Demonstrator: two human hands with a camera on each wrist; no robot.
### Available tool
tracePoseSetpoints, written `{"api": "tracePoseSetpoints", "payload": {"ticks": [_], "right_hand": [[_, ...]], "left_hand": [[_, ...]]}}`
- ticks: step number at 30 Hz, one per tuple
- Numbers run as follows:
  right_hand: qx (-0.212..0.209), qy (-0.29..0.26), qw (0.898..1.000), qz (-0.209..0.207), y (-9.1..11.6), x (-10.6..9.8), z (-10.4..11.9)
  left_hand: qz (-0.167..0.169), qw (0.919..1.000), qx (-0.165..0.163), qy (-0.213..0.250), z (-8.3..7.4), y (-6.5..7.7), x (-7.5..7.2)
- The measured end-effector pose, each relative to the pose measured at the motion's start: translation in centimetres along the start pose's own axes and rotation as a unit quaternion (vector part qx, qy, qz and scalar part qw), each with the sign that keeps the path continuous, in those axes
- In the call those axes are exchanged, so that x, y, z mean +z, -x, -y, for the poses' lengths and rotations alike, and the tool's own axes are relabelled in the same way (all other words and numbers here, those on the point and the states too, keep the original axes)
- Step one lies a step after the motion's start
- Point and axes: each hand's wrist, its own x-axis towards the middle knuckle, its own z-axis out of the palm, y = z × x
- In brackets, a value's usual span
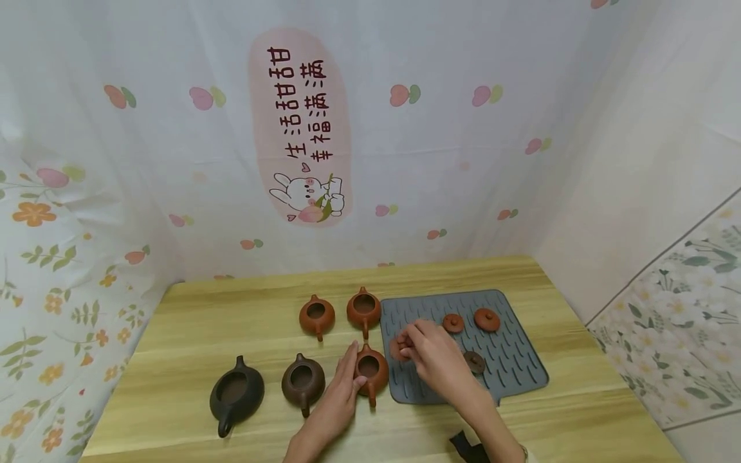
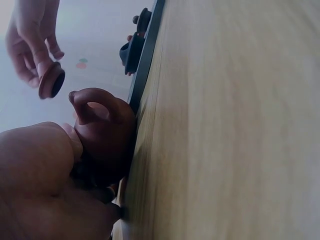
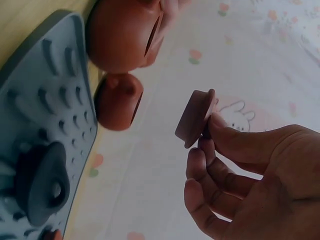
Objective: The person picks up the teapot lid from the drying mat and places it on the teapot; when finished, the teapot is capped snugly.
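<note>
My left hand (image 1: 337,399) holds a reddish-brown teapot (image 1: 379,370) from its left side, thumb near the handle and fingers along the body. The pot stands lidless, its round mouth facing up. To its right, my right hand (image 1: 433,354) pinches a small reddish-brown teapot lid (image 3: 196,119) by the knob. That lid hangs tilted in the air, and in the head view it overlaps the left part of a grey mat (image 1: 417,393). In the left wrist view the lid (image 2: 51,81) is raised above the teapot's handle (image 2: 97,102).
Two orange-brown lidless teapots (image 1: 316,315) stand farther back. A dark brown teapot (image 1: 303,381) and a black one (image 1: 236,392) stand to the left. The ridged mat bears two orange-brown lids (image 1: 487,319) and a dark lid (image 1: 475,362). A black object (image 1: 467,449) lies near the front edge.
</note>
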Motion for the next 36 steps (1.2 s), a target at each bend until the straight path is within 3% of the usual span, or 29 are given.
{"api": "tracePoseSetpoints", "payload": {"ticks": [7, 18, 25, 36], "right_hand": [[-0.006, 0.018, 1.0, 0.023, -0.5, 0.7, 0.8], [-0.045, 0.03, 0.998, 0.018, -0.9, 1.8, 1.5], [-0.05, 0.03, 0.998, 0.026, -1.1, 2.2, 2.4], [-0.075, 0.031, 0.997, 0.019, -1.6, 3.2, 3.0]], "left_hand": [[-0.001, 1.0, 0.007, -0.003, 0.3, 0.0, 0.0], [0.005, 1.0, 0.005, -0.006, 0.3, 0.0, 0.0], [0.002, 0.9998, 0.019, -0.009, 0.5, 0.0, -0.1], [0.003, 0.9998, 0.015, 0.015, 0.6, 0.1, -0.6]]}}
